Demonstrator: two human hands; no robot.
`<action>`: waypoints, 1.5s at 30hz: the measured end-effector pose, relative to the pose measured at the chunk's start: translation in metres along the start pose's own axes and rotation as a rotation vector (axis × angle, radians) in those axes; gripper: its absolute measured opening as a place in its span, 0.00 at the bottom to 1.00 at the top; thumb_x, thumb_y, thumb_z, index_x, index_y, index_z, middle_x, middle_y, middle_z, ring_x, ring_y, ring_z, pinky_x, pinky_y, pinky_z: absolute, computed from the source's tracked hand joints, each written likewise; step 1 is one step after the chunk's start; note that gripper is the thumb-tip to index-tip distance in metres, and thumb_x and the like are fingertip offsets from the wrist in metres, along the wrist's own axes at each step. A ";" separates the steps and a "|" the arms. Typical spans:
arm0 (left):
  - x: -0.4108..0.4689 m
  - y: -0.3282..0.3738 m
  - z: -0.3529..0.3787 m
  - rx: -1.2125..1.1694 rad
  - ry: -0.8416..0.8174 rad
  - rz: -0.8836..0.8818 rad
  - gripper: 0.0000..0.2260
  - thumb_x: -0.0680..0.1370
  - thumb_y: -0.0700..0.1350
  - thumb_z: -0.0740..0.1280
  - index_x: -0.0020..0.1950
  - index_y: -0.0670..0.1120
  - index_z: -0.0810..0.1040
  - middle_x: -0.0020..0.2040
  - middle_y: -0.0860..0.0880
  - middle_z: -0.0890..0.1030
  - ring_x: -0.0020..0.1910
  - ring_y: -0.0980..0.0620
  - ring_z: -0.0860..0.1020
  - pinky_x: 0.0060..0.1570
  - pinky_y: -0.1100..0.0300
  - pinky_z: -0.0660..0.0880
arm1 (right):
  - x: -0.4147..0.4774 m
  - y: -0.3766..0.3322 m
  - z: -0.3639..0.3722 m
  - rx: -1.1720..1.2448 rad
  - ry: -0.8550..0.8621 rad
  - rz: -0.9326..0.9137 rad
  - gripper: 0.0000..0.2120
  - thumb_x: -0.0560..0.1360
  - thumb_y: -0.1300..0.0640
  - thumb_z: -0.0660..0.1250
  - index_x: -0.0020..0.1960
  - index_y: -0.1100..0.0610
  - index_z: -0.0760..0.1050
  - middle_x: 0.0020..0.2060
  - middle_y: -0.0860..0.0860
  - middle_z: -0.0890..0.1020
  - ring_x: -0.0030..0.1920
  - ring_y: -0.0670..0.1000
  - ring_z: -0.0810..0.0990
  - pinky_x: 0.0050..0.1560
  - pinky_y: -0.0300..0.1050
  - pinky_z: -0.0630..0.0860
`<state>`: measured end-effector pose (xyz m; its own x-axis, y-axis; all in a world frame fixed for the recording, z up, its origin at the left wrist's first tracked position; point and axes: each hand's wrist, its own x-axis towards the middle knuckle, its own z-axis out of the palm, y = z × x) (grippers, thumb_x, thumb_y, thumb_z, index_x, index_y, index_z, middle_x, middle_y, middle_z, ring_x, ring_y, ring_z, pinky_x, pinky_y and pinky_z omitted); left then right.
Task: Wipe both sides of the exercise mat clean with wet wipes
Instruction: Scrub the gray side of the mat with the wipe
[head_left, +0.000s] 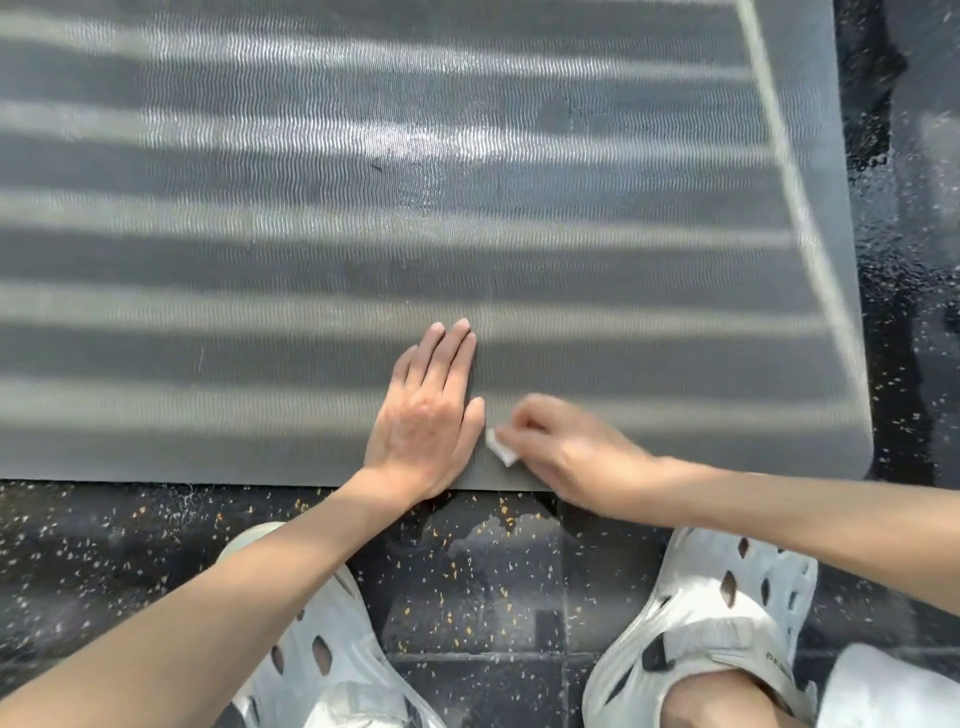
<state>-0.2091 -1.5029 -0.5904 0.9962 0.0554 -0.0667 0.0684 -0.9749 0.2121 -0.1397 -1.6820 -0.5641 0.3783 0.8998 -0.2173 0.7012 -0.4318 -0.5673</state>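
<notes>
Midway, seemingly: left grip lay flat on mat; right grip pinched wipe at 6 o'clock edge; underside likely undone.

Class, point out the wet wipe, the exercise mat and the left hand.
wet wipe (501, 448), head view, white exposed corner.
exercise mat (311, 270), head view, bare ribbed surface.
left hand (425, 418), head view, back of hand.

Grey foam-like exercise mat, matt, embossed all over with fine wavy ribbing. Small white wet wipe, soft and cloth-like. Black rubbery floor flecked with white and orange, shiny at the right. White moulded clogs, smooth, matt, perforated.
</notes>
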 end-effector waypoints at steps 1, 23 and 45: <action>0.000 0.000 0.000 0.003 -0.007 -0.002 0.27 0.80 0.49 0.54 0.75 0.36 0.64 0.76 0.40 0.65 0.76 0.41 0.62 0.73 0.46 0.62 | -0.009 -0.007 0.004 0.039 0.013 -0.094 0.21 0.80 0.50 0.48 0.61 0.56 0.74 0.52 0.54 0.74 0.48 0.54 0.73 0.48 0.47 0.71; 0.012 -0.008 -0.001 -0.082 0.122 0.026 0.22 0.78 0.45 0.60 0.69 0.36 0.72 0.68 0.40 0.74 0.69 0.40 0.70 0.69 0.46 0.67 | 0.046 0.012 -0.038 -0.032 0.152 -0.040 0.08 0.77 0.62 0.62 0.48 0.64 0.79 0.39 0.58 0.73 0.34 0.56 0.70 0.31 0.49 0.72; 0.114 -0.056 -0.011 -0.046 0.221 -0.110 0.23 0.79 0.47 0.56 0.71 0.38 0.69 0.72 0.42 0.70 0.73 0.41 0.66 0.72 0.46 0.60 | 0.103 0.036 -0.067 -0.117 0.242 0.027 0.11 0.78 0.57 0.58 0.48 0.60 0.78 0.42 0.57 0.74 0.39 0.60 0.76 0.35 0.48 0.74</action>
<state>-0.0992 -1.4396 -0.5990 0.9699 0.2110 0.1220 0.1739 -0.9498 0.2600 -0.0351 -1.6090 -0.5538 0.5210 0.8531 -0.0272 0.7489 -0.4722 -0.4650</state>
